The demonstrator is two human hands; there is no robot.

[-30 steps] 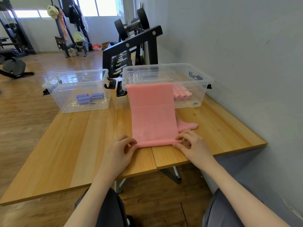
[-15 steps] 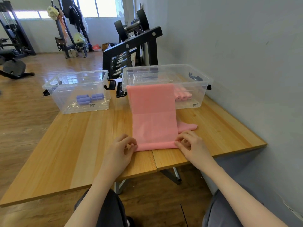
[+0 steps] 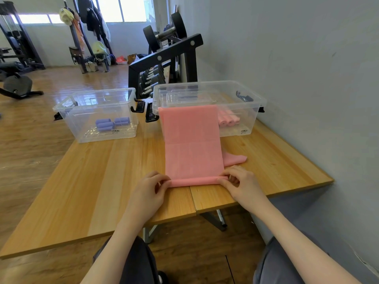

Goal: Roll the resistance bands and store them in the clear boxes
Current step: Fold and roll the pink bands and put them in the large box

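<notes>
This is a gym. A black dumbbell rack (image 3: 164, 58) stands against the grey wall just past the table's far edge, its lower tiers lined with dumbbells (image 3: 152, 75) and one large one resting on top. Across the glossy wood floor (image 3: 61, 83), at the far left, sit a weight machine (image 3: 18, 42) and an exercise bike (image 3: 16, 87). A coat stand (image 3: 82, 27) hung with jackets, caps and bags stands near the bright windows (image 3: 123, 9). On the wooden table (image 3: 92, 191), clear boxes (image 3: 98, 115) hold rolled resistance bands (image 3: 110, 123), common workout gear.
</notes>
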